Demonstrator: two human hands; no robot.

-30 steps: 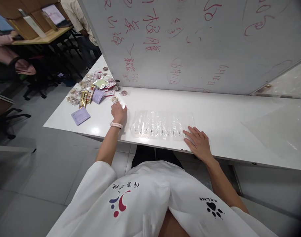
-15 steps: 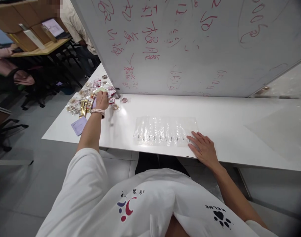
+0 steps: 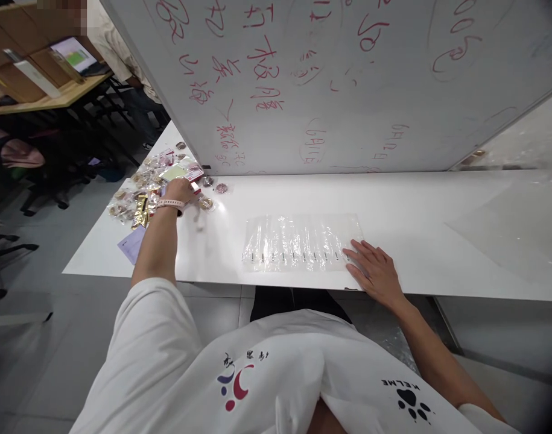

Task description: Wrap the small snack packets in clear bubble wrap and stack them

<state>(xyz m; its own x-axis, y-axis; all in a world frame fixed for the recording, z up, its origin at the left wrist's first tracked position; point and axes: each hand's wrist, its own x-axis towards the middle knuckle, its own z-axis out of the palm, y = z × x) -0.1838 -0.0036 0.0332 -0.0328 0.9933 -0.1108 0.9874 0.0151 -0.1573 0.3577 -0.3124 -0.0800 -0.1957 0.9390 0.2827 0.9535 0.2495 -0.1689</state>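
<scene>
My left hand [image 3: 178, 190] reaches into a heap of small clear-wrapped items [image 3: 142, 178] at the table's left end. Its fingers curl downward, and whatever they grip is hidden beneath them. Just beyond it lies a pale green card [image 3: 174, 172]; a gold foil packet [image 3: 140, 211] is beside the wrist, which wears a pink band. A purple card [image 3: 131, 245] lies partly under the forearm. My right hand [image 3: 373, 268] is open and rests flat, fingertips on the right end of a clear plastic sheet [image 3: 303, 241] with a row of short dark marks.
A whiteboard [image 3: 330, 90] with red writing stands along the back of the white table [image 3: 420, 241]. More clear plastic film [image 3: 515, 223] lies at the right. Another person [image 3: 122, 54] stands beyond the left end, near a wooden desk [image 3: 58, 99].
My left hand has drawn back slightly toward me within the heap, so more of the green card shows. The view has shifted a little; my right hand stays on the plastic sheet.
</scene>
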